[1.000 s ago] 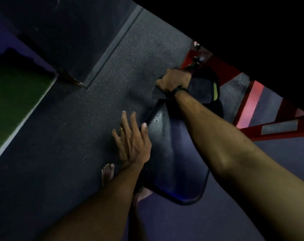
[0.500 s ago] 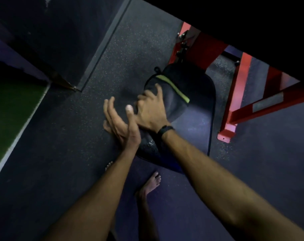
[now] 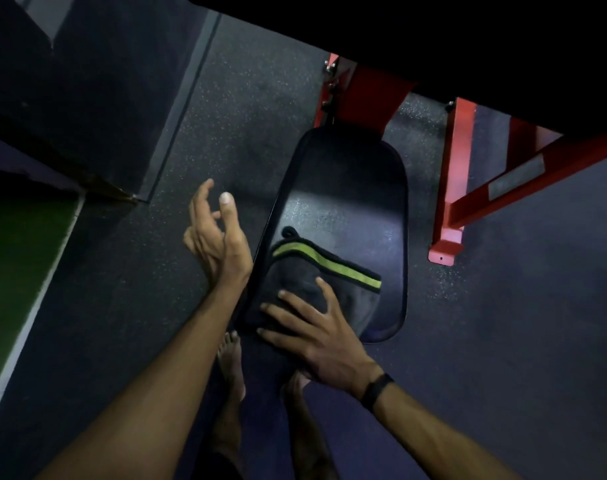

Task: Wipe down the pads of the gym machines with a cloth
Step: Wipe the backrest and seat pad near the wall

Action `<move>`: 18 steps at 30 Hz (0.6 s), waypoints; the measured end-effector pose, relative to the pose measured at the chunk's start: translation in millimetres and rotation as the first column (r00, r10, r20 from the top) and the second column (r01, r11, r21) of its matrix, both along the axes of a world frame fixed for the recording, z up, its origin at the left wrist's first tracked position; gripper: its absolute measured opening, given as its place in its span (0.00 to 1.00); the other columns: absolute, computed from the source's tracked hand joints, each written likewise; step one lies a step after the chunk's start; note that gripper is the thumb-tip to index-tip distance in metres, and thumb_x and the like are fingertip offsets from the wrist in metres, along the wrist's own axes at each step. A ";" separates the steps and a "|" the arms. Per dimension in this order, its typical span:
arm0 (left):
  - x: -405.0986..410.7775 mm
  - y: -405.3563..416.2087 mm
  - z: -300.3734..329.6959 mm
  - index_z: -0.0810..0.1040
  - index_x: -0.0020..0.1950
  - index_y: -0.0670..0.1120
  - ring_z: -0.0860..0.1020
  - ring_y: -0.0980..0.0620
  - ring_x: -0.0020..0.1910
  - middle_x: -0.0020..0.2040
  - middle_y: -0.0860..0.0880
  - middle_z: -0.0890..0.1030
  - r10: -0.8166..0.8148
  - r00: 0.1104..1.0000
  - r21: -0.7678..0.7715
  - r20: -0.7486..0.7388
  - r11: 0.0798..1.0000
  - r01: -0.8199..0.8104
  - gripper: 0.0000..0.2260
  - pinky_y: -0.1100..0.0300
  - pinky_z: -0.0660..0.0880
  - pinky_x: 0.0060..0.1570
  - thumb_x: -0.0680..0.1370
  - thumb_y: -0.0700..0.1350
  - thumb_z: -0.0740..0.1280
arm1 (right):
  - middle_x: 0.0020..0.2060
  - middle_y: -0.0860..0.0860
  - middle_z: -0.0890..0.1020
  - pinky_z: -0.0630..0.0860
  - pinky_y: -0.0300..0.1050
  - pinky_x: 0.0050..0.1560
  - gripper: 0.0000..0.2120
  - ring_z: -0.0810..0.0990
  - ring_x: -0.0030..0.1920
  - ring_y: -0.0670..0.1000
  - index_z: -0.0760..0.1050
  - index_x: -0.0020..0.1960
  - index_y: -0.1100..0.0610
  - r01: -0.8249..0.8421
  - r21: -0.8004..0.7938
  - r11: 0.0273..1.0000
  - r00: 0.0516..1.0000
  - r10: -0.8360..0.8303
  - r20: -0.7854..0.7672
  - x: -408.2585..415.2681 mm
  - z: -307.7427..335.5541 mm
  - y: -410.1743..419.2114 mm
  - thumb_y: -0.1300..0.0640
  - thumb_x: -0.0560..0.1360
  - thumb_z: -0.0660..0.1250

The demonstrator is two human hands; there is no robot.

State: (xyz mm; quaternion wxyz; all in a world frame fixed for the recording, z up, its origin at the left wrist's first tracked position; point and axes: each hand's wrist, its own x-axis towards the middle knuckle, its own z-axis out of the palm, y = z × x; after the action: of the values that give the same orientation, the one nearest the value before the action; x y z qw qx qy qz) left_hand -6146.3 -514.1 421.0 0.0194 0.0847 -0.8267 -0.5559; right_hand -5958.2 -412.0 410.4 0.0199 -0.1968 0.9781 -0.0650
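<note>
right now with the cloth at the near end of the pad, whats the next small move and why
Probably push the cloth forward under the flat right hand. It lies at the near end of the pad, whose far stretch is uncovered.

Under the right hand (image 3: 324, 336) lay a soft, matt dark cloth (image 3: 316, 289) with a woven yellow-green stripe, spread on a pad (image 3: 347, 202) of smooth, glossy black vinyl that caught the light beyond the fingers. Past the pad stood a frame (image 3: 454, 188) of red painted metal with a slight sheen, and below the left hand (image 3: 215, 237) the floor (image 3: 226, 98) looked like rough, speckled matt rubber
</note>
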 end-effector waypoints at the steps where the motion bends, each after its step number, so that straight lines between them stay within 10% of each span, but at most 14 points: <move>1: 1.6 2.5 -0.8 0.72 0.73 0.49 0.70 0.78 0.52 0.68 0.55 0.75 -0.022 1.000 -0.012 0.012 1.000 0.022 0.25 0.37 0.68 0.67 0.81 0.60 0.55 | 0.78 0.50 0.65 0.56 0.77 0.70 0.27 0.62 0.78 0.56 0.71 0.74 0.45 0.010 -0.020 1.000 0.999 -0.010 -0.030 12.3 -0.9 12.6 0.49 0.76 0.71; 4: 9.0 11.4 -1.2 0.71 0.74 0.47 0.70 0.78 0.53 0.70 0.50 0.75 -0.078 0.995 -0.090 0.068 0.992 0.084 0.24 0.38 0.67 0.68 0.82 0.58 0.53 | 0.76 0.50 0.69 0.60 0.76 0.69 0.23 0.66 0.76 0.56 0.71 0.75 0.44 0.070 -0.070 0.995 0.996 -0.073 -0.046 43.9 0.0 53.8 0.48 0.80 0.64; 8: 30.5 33.2 -2.3 0.66 0.77 0.47 0.74 0.51 0.65 0.74 0.48 0.71 -0.105 0.968 -0.251 0.227 0.954 0.162 0.27 0.47 0.62 0.71 0.83 0.58 0.47 | 0.76 0.53 0.68 0.62 0.74 0.66 0.30 0.64 0.76 0.56 0.68 0.76 0.45 0.414 -0.084 0.906 0.909 -0.417 -0.012 61.6 8.7 79.2 0.32 0.79 0.57; 14: 47.5 48.2 -17.1 0.61 0.78 0.45 0.73 0.39 0.67 0.76 0.40 0.65 -0.231 0.911 -0.540 0.341 0.746 0.391 0.29 0.39 0.59 0.73 0.84 0.60 0.44 | 0.82 0.54 0.42 0.55 0.67 0.76 0.38 0.45 0.81 0.57 0.50 0.81 0.41 0.892 -0.349 0.288 0.400 -0.861 0.313 53.7 14.7 52.9 0.26 0.77 0.51; 18: 48.7 49.7 -17.1 0.60 0.78 0.45 0.74 0.36 0.66 0.78 0.39 0.61 -0.254 0.915 -0.619 0.313 0.676 0.399 0.30 0.37 0.59 0.72 0.84 0.61 0.42 | 0.79 0.51 0.58 0.69 0.60 0.67 0.44 0.64 0.75 0.56 0.48 0.79 0.34 0.972 -0.228 -0.062 0.048 -0.893 0.447 22.1 21.6 52.8 0.22 0.68 0.56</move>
State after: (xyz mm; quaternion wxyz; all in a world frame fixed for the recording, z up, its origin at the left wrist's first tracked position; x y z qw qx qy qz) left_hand -6097.6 -464.4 403.8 -0.1350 -0.0222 -0.9696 -0.2030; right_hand -5936.1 -359.3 432.1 -0.0023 0.5367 0.7826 -0.3154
